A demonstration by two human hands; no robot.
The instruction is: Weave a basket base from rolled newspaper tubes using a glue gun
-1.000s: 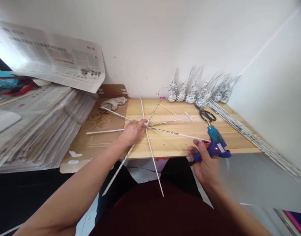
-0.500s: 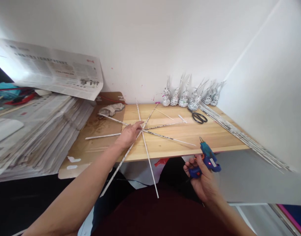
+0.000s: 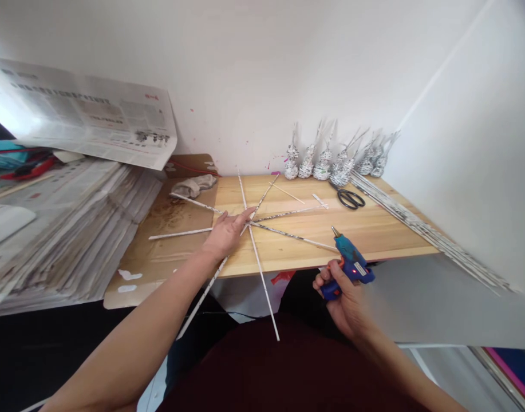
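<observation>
Several thin rolled-newspaper sticks (image 3: 263,276) cross at one point, fanning out like spokes over the wooden board and past its edges. My left hand (image 3: 226,233) rests on them at the crossing, fingers stretched out and lying over the centre. Its fingers partly hide the place where the sticks meet. In my right hand (image 3: 344,303) is a blue and teal glue gun (image 3: 351,258) with a small red light lit. The fingers wrap around its handle. Its nozzle points up and left, above the board's front edge, near the tip of one stick.
Black-handled scissors (image 3: 350,198) lie at the board's back right beside a bundle of paper sticks (image 3: 429,233). Several woven paper gourd shapes (image 3: 323,167) stand along the wall. Stacked newspapers (image 3: 82,229) fill the left side, near a crumpled cloth (image 3: 194,186).
The glue gun in my right hand has moved left and slightly up, closer to the sticks. My left hand stays at the crossing, its fingers shifted slightly. The view has tilted a little.
</observation>
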